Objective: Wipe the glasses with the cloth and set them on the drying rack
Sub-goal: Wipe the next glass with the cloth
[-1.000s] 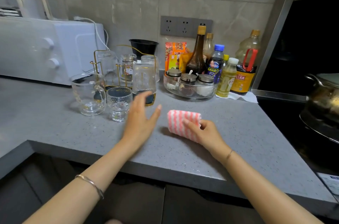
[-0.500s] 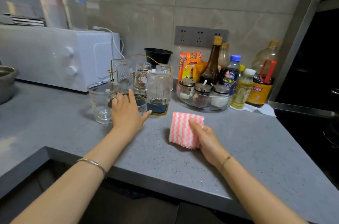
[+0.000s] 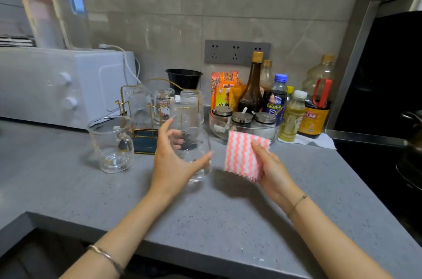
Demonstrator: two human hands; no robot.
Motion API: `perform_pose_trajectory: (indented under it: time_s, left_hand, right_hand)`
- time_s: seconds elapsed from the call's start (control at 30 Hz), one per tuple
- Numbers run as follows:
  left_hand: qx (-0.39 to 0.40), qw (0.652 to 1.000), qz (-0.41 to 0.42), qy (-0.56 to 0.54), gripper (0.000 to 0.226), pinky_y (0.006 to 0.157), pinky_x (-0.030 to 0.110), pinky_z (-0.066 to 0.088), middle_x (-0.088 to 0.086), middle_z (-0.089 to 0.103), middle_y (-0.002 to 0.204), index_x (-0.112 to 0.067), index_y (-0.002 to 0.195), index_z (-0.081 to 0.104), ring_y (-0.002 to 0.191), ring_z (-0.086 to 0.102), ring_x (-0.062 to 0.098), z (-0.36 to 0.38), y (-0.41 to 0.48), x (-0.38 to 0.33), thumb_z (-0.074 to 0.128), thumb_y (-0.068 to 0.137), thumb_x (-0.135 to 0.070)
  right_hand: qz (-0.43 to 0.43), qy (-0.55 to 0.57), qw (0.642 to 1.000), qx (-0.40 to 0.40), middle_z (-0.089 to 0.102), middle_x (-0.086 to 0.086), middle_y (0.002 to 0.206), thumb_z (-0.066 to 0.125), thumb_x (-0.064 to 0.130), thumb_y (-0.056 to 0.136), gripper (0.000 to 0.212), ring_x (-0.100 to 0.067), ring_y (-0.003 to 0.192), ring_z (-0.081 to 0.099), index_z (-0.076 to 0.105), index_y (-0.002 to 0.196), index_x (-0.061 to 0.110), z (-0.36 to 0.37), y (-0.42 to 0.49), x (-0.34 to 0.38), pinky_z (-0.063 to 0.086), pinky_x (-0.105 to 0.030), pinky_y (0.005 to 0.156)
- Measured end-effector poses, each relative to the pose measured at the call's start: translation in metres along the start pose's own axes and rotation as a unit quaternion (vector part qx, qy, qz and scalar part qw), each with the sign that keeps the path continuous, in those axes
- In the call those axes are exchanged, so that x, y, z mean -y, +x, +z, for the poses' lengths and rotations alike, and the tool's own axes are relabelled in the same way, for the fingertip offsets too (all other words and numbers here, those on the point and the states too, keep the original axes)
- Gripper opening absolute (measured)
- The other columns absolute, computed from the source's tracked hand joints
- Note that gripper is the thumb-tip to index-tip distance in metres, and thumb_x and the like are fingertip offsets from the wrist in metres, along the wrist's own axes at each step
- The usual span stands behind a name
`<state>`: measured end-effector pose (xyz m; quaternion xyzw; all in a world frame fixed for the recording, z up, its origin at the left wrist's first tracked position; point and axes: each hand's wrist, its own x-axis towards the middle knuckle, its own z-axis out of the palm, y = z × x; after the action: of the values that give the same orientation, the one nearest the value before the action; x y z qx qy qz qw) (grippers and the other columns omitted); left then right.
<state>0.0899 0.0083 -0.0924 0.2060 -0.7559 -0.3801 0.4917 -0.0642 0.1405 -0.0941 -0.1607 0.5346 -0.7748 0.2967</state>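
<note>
Head view: fingers of left hand (image 3: 173, 164) curl round one empty glass (image 3: 199, 164); fingers of right hand (image 3: 271, 169) pinch one striped cloth (image 3: 242, 157); gold rack (image 3: 124, 105) holds at least three upturned glasses (image 3: 163, 105).

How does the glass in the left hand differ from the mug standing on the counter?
The left hand grips the glass; the mug stands untouched on the counter. The mug has a handle; the glass shows none. The mug looks larger than the glass. Both are clear.

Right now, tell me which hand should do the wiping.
Right. The right hand holds the pink striped cloth, just beside the small glass that the left hand grips, so the left can steady it.
</note>
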Motion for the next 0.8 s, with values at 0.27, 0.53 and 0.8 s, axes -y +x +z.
perform_pose_trajectory:
  time_s: [0.27, 0.53, 0.8]
  left_hand:
    - [0.063, 0.861, -0.255, -0.436, 0.056, 0.078, 0.026, 0.056, 0.009, 0.069, 0.1, -0.011, 0.113, 0.062, 0.089, 0.066, 0.019, 0.105, 0.039, -0.035, 0.084, 0.064, -0.027]
    - [0.173, 0.801, -0.313, -0.481, 0.03, 0.073, 0.031, 0.058, 0.01, 0.074, 0.095, -0.015, 0.087, 0.08, 0.078, 0.071, 0.019, 0.127, 0.045, -0.005, 0.062, 0.082, -0.039]
    - [0.246, 0.78, -0.338, -0.466, 0.05, 0.066, 0.035, 0.056, 0.005, 0.073, 0.099, -0.019, 0.104, 0.072, 0.08, 0.068, 0.026, 0.134, 0.033, 0.002, 0.057, 0.075, -0.057]
  right_hand:
    - [-0.051, 0.125, 0.984, -0.115, 0.069, -0.007, 0.103, 0.057, 0.026, 0.094, 0.037, -0.015, 0.086, 0.067, 0.058, 0.12, 0.0, -0.042, 0.049, 0.032, 0.054, -0.028, 0.073]
    - [-0.082, 0.135, 0.979, -0.128, 0.062, -0.007, 0.124, 0.052, 0.032, 0.095, 0.038, -0.014, 0.093, 0.063, 0.053, 0.126, 0.01, -0.054, 0.061, 0.028, 0.048, -0.035, 0.092]
    - [-0.197, -0.013, 0.979, -0.049, 0.064, 0.014, 0.116, 0.031, 0.037, 0.101, 0.034, 0.0, 0.104, 0.062, 0.057, 0.119, 0.023, -0.036, 0.036, 0.029, 0.047, -0.016, 0.091]
